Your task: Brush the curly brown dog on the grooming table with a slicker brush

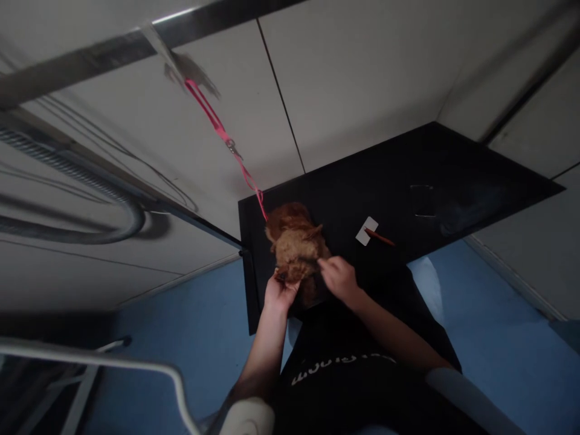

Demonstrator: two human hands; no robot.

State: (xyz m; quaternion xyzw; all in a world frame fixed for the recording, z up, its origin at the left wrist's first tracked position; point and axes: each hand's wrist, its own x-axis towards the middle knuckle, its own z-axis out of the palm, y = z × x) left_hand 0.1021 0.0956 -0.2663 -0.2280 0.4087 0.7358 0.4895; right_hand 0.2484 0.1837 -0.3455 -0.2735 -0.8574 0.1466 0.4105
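Note:
A small brown curly-haired dog (pixel 296 241) is on the black table (pixel 339 187), its head towards me. My left hand (pixel 280 293) is closed under the dog's chin and muzzle, cupping it from below. Beside the dog's head on the right is my right hand (pixel 338 277), with its fingers pinched together. A thin dark strip runs from those fingers into the fur; its kind is hard to make out. A pink strap (pixel 209 112) with a metal clip runs from an overhead bracket down to the dog's neck area.
A brush with a white rectangular head and brown handle (pixel 379 237) lies on the table to the right. Farther right is a thin metal U-shaped outline (pixel 425 214). A metal rail (pixel 90 57) crosses above. A grey ribbed hose (pixel 113 226) hangs at the left.

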